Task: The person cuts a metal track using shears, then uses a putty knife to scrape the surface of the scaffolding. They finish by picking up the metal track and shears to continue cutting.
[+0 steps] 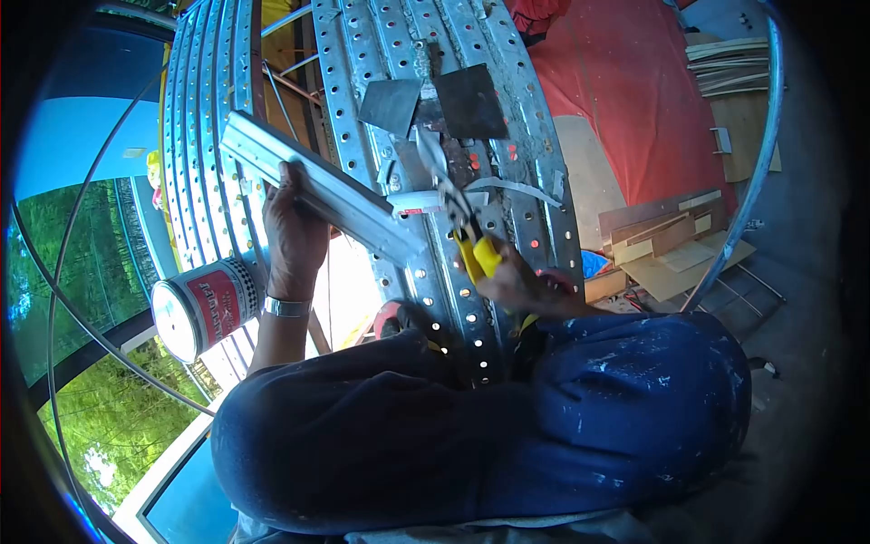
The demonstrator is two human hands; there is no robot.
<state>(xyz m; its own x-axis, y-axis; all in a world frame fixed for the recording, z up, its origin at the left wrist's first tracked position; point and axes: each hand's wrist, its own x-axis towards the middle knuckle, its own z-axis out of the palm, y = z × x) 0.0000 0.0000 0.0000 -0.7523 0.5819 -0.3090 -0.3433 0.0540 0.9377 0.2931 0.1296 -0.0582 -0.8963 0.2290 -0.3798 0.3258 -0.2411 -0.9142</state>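
My left hand point(294, 236) is closed around a long silvery metal profile point(317, 186), which slants down to the right over the perforated metal planks. In my right hand point(512, 279) are metal snips with yellow handles point(480, 258); their blades point up and away from me, slightly blurred. Beside the snips, a thin pale strip point(515, 187) curves across the plank. Two dark square sheets, one at the left point(390, 106) and one at the right point(472, 102), lie beyond the blades.
A round can point(207, 308) with a red label stands at the left. Gaps separate the perforated planks point(213, 118). On the right are a blue curved pole point(770, 118), red sheeting point(625, 100) and wood pieces point(666, 240) below. Cables hang at the left.
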